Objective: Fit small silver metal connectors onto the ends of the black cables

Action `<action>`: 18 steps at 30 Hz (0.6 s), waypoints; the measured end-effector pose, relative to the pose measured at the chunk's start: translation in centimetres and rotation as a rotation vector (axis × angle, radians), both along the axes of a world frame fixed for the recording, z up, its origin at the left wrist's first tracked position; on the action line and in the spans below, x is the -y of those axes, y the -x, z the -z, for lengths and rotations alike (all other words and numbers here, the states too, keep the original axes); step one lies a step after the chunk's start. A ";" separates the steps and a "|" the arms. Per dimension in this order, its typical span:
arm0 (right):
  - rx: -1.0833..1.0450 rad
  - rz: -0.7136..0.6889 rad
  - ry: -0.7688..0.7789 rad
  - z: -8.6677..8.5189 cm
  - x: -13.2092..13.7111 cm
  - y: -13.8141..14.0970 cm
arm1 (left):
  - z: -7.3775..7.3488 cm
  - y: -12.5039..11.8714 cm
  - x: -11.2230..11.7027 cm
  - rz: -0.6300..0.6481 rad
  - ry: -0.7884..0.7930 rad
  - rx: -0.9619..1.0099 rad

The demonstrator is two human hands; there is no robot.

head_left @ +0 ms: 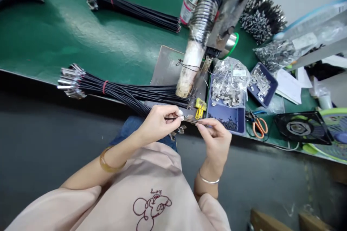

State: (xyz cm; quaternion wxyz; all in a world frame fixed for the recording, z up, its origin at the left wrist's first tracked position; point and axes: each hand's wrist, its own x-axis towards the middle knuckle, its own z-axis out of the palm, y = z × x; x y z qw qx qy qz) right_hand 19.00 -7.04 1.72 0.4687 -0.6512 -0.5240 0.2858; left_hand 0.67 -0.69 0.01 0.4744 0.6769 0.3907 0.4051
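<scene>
My left hand (159, 122) pinches the end of a thin black cable (171, 118) just in front of the bench edge. My right hand (215, 135) is closed in a pinch at the cable's tip, on a small metal piece too small to make out. Both hands meet beside a yellow clip (200, 108) on a metal work plate (166, 68). A bundle of black cables with metal ends (119, 92), tied with a red band, lies across the bench edge to the left of my hands.
A ribbed fume hose on a bracket (206, 18) hangs over the plate. Blue trays with bagged metal clips (230, 86) and loose clips (261, 83) stand to the right, with orange scissors (258, 126), a small fan (300, 128), a second cable bundle (135, 7) and a cup (189, 5).
</scene>
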 end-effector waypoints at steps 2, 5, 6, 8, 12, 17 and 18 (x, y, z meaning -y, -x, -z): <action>0.045 0.013 -0.017 0.8 -0.3 1.2 | -0.1 0.1 -0.1 -0.009 0.060 0.048; 0.082 -0.027 -0.026 1.4 -1.0 2.0 | -0.2 0.1 -0.1 -0.007 0.088 0.068; 0.085 -0.043 -0.022 1.5 -1.1 2.1 | -0.2 0.1 -0.1 -0.001 0.079 0.060; 0.092 -0.062 -0.018 1.5 -1.3 2.1 | -0.2 0.1 -0.1 0.006 0.046 0.033; 0.104 -0.092 -0.022 1.2 -1.4 2.0 | -0.2 0.1 -0.1 0.005 0.003 0.006; 0.174 -0.097 -0.036 1.4 -1.3 2.3 | -0.1 0.3 -0.1 0.012 -0.049 -0.017; 0.210 -0.088 -0.047 1.5 -1.2 2.4 | -0.1 0.3 -0.1 0.015 -0.067 -0.024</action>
